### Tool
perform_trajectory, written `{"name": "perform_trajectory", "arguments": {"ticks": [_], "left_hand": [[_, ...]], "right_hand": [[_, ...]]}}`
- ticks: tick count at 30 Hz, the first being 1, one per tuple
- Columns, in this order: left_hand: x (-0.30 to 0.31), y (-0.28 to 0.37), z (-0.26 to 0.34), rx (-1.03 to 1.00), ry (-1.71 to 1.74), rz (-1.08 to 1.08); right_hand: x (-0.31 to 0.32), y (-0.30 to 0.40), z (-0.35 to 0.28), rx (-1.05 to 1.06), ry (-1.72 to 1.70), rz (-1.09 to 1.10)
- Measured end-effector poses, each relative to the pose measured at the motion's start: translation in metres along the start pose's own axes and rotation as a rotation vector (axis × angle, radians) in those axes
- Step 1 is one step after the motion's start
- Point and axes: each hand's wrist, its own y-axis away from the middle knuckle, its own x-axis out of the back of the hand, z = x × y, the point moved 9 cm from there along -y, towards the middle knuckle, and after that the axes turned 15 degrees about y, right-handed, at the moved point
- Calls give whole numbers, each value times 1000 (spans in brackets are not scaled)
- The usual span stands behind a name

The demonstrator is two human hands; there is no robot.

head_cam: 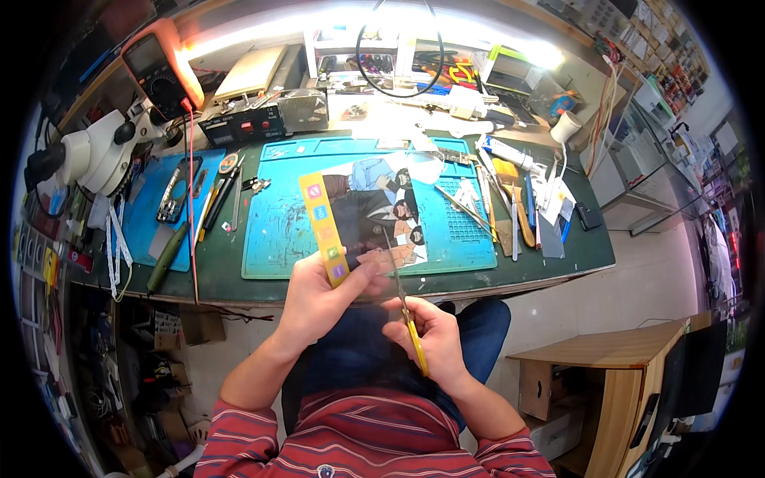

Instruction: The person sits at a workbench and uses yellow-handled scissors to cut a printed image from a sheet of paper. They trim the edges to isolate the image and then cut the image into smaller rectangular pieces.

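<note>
My left hand point(317, 299) grips the lower left corner of a printed sheet point(370, 206) with cartoon figures, thumb on top. A yellow strip point(326, 230) with coloured icons runs down the sheet's left side. My right hand point(427, 334) holds a pair of scissors point(415, 343) by its yellow handles, blades pointing up and away from me. The blades lie over the sheet's lower part near my left fingertips; I cannot tell whether they touch it. Beneath is a blue silicone repair mat point(281, 239) on the dark green workbench top point(221, 281).
Left of the mat stand a microscope point(95, 155) and an orange multimeter point(161, 69); a phone frame point(179, 191) lies on another blue mat. Brushes point(520, 209), tweezers point(466, 206) and a glue tube point(508, 152) lie at right. A wooden cabinet point(597, 346) is at my lower right.
</note>
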Motion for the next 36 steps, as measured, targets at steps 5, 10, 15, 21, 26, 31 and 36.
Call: {"name": "perform_trajectory", "arguments": {"ticks": [5,10,15,21,26,31,36], "left_hand": [[0,-2,1,7,192,21],[11,-4,1,-71,156,63],[3,-1,6,-108,51,75],[2,8,-3,-65,-15,94],[2,6,-9,-59,-11,60],[0,5,-10,-38,20,53],[-2,5,-8,-43,54,66]], "right_hand": [[3,0,-4,22,30,19],[0,3,-5,72,37,33],[-3,2,-1,90,-62,-12],[-5,1,-8,116,-127,26],[-2,2,-7,116,-71,33],[0,1,-4,106,-68,55],[2,2,-3,101,-46,65]]}}
